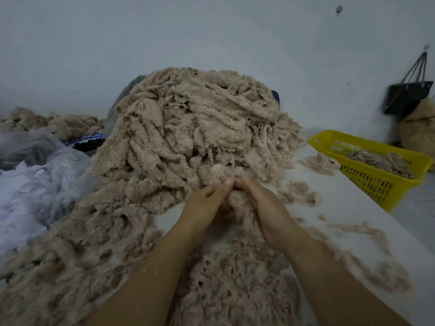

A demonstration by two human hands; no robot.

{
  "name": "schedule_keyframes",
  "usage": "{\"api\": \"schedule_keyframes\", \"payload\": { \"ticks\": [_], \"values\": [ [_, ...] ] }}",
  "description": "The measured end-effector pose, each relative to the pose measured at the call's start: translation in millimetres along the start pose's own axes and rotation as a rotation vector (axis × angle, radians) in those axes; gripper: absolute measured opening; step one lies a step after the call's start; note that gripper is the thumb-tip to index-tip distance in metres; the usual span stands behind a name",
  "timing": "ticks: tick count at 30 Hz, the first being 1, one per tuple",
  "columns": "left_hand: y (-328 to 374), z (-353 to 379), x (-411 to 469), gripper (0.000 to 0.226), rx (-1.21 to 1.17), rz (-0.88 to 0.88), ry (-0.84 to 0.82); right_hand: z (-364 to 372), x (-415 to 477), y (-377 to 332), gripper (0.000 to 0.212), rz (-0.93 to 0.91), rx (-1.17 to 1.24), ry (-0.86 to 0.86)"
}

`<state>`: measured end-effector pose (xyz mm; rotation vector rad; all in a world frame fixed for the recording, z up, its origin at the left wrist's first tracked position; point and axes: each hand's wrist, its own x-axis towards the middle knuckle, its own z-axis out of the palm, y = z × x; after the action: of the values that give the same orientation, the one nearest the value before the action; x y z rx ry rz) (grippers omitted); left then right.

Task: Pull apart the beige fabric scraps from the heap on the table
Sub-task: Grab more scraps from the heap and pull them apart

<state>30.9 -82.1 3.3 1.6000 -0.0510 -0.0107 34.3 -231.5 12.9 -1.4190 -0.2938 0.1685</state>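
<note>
Beige heap [195, 128] of fabric scraps is sitting on surface [353, 208], spilling toward me | I am seeing left hand [206, 204] and right hand [270, 212] both pinching one fluffy scrap [233, 201] at its near foot, thumbs meeting | yellow basket [316, 138] is standing right.

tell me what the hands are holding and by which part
A beige fabric scrap, at the foot of the heap. The left hand and right hand both pinch its upper part, fingertips nearly touching.
</note>
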Motion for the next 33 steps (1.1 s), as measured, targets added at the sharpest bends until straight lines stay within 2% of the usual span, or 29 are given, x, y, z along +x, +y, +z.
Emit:
{"api": "schedule_keyframes", "payload": {
  "ticks": [3,5,7,9,12,14,17,19,21,22,24,26,28,30,33],
  "values": [
    [1.3,-5.9,2.9,0.028,-0.220,-0.014,0.023,3.3,-2.9,-1.2,0.030,-0.093,-0.262,-0.022],
    [4.9,-9.3,6.8,0.023,-0.435,0.012,0.055,2.2,-3.8,-0.8,0.036,-0.134,-0.390,-0.038],
    [8.8,-16.2,11.2,0.019,-0.682,0.016,0.117,-0.8,-3.0,1.3,0.039,-0.129,-0.442,0.005],
    [10.3,-25.1,12.1,0.017,-0.891,-0.002,0.121,-7.5,-0.6,4.4,0.033,-0.118,-0.472,0.072],
    [11.8,-34.3,10.8,0.022,-1.074,-0.032,0.099,-16.4,2.6,7.5,0.030,-0.122,-0.401,0.139],
    [13.7,-35.1,9.6,0.028,-1.050,-0.054,0.100,-18.1,3.3,7.3,0.029,-0.130,-0.326,0.176],
    [16.1,-30.0,5.5,0.033,-0.853,-0.088,0.018,-15.5,0.2,4.2,0.026,-0.175,-0.335,0.147],
    [15.0,-25.8,2.4,0.049,-0.666,-0.070,-0.066,-10.4,-1.6,6.5,0.051,-0.185,-0.370,0.015],
    [14.9,-17.6,-1.9,0.046,-0.418,-0.022,-0.120,-1.7,-3.6,8.2,0.070,-0.180,-0.420,-0.092],
    [13.9,-13.6,-3.6,0.043,-0.269,0.006,-0.112,1.3,-3.8,9.6,0.069,-0.189,-0.420,-0.124],
    [11.1,-9.2,-4.6,0.045,-0.064,0.073,-0.068,3.0,-5.1,8.4,0.053,-0.225,-0.420,-0.115],
    [9.2,-10.3,-3.6,0.040,-0.102,0.080,-0.099,-0.6,-4.0,5.0,0.029,-0.205,-0.429,0.001],
    [11.3,-11.6,-4.0,0.027,-0.171,0.061,-0.197,-6.4,-1.9,2.7,0.017,-0.115,-0.405,0.115],
    [11.2,-10.2,-3.3,0.013,-0.197,0.073,-0.223,-7.6,-1.0,1.7,0.017,-0.056,-0.290,0.058],
    [13.3,-10.1,-2.7,0.006,-0.269,0.064,-0.128,-2.9,-3.4,-0.7,0.023,-0.023,0.080,-0.155]
  ]
}}
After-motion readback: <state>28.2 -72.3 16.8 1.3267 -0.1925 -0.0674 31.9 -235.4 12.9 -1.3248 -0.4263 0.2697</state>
